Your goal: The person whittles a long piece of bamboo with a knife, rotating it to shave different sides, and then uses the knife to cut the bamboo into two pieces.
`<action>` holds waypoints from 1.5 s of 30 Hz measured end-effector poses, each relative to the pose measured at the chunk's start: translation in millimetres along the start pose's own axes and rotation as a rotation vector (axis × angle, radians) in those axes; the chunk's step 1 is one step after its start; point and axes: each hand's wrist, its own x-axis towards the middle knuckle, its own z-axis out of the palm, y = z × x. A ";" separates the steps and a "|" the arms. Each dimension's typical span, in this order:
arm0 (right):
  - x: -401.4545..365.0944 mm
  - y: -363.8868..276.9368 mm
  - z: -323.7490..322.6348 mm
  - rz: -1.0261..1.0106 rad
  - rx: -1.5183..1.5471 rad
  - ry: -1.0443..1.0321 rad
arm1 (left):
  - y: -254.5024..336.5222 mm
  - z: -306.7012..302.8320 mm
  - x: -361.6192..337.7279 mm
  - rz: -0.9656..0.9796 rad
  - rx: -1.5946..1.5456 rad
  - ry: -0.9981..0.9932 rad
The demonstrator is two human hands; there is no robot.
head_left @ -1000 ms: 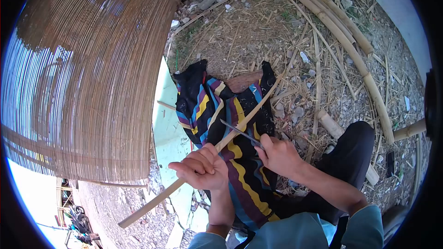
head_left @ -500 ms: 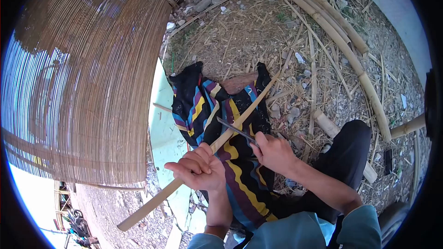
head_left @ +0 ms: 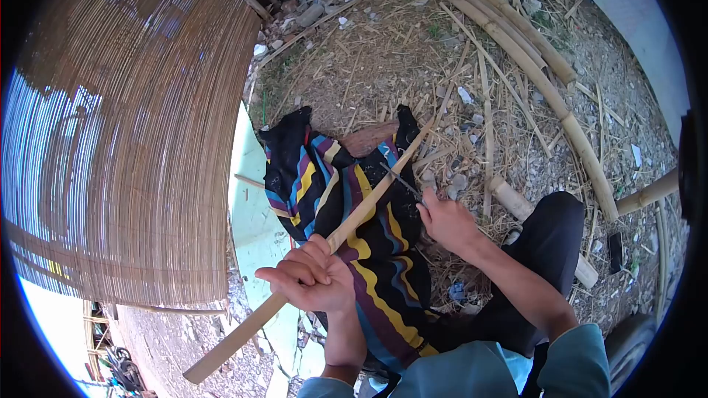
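The left hand (head_left: pixel 313 278) grips a long tan bamboo strip (head_left: pixel 361 211); the right hand (head_left: pixel 450 226) holds a thin grey metal knife (head_left: pixel 403 182). Slipping nearer, it might cut the left hand.

Reads as an open-air bamboo-working yard (head_left: pixel 346 88). Beyond and right of right hand (head_left: pixel 448 222): bamboo poles (head_left: pixel 585 153), split strips (head_left: pixel 488 136). Left of left hand (head_left: pixel 311 276): large slatted screen (head_left: pixel 147 147). Beyond both: earth (head_left: pixel 317 77) strewn with splinters (head_left: pixel 456 77), rubble (head_left: pixel 310 15) farther off.
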 end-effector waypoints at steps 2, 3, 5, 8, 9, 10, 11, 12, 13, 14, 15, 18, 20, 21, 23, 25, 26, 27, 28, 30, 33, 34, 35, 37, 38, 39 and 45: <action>-1.3 -12.1 -5.2 -0.028 0.009 0.003 | -0.2 2.3 -1.1 -0.003 0.009 -0.010; -3.1 -23.4 -9.1 -0.060 0.021 0.001 | 0.2 3.0 -2.0 -0.004 0.025 -0.018; -11.2 -46.1 -12.4 -0.211 0.150 0.081 | -1.1 5.3 -1.5 0.010 0.002 -0.048; -18.4 -68.5 -23.8 -0.263 0.166 0.036 | -0.6 2.2 -1.9 0.000 -0.016 -0.069; -14.7 -63.3 -19.1 -0.298 0.158 0.065 | -0.9 1.0 0.0 -0.006 -0.029 -0.065; -9.6 -55.0 -12.1 -0.332 0.149 0.093 | -0.5 0.1 0.9 -0.010 -0.030 -0.068; 10.0 -17.2 5.6 -0.009 0.138 -0.001 | 0.6 -0.2 0.6 -0.013 -0.025 -0.053; 19.2 10.6 14.1 0.092 0.075 0.026 | 1.0 -0.1 -0.3 -0.011 -0.022 -0.036; 28.7 50.1 35.4 0.096 0.083 0.064 | 1.6 0.1 -3.8 -0.016 -0.030 -0.037; 31.5 67.4 41.6 0.125 0.012 0.098 | 0.9 0.8 -6.3 -0.001 -0.040 -0.075; 34.9 62.8 36.5 0.129 0.012 0.122 | -1.6 2.1 -5.3 0.018 -0.055 -0.120; 17.8 24.0 16.8 0.036 0.139 0.045 | 0.2 -1.4 -0.8 -0.002 -0.014 -0.057; 7.1 -6.3 6.1 -0.098 0.228 0.034 | 0.1 -4.9 5.9 -0.018 -0.007 -0.011; 2.7 -17.4 2.6 -0.157 0.263 0.004 | 0.6 -4.5 7.0 -0.018 -0.002 -0.014; -0.3 -26.4 2.7 -0.202 0.264 0.015 | 0.9 -3.5 9.5 -0.018 -0.004 0.051; 0.1 -24.2 5.7 -0.245 0.258 0.018 | 0.2 -4.5 9.9 -0.022 -0.012 0.045; 4.9 -16.2 10.6 -0.161 0.217 0.018 | 0.6 -4.9 9.6 -0.022 -0.023 0.040; 10.2 -5.7 17.1 -0.076 0.176 0.018 | 1.3 -5.0 8.1 -0.024 -0.016 0.041; 17.1 16.5 29.1 0.049 0.149 0.022 | 2.6 -4.9 6.4 -0.026 0.003 0.055; 17.4 28.4 25.2 0.013 0.167 0.032 | 1.0 -3.1 7.9 -0.019 0.005 0.053; -1.2 -1.1 6.3 -0.034 0.189 -0.007 | 1.9 -2.5 3.4 -0.010 0.016 -0.022; -3.3 -12.2 0.2 -0.100 0.215 -0.038 | 1.2 -0.5 6.3 -0.018 0.011 0.041; -8.8 -23.8 -1.2 -0.217 0.293 0.010 | 1.5 -0.6 9.2 -0.027 0.013 0.101; -16.2 -41.1 3.2 -0.330 0.294 0.058 | 1.3 -4.4 11.5 -0.038 -0.007 0.074; -15.9 -41.0 5.8 -0.327 0.300 0.058 | 1.6 -4.5 12.2 -0.038 -0.002 0.080; -12.0 -38.4 9.2 -0.351 0.263 0.092 | 1.0 -4.0 13.1 -0.035 -0.002 0.088; 43.5 53.2 54.9 0.117 0.113 0.087 | 3.5 -5.6 14.7 -0.047 -0.010 0.145</action>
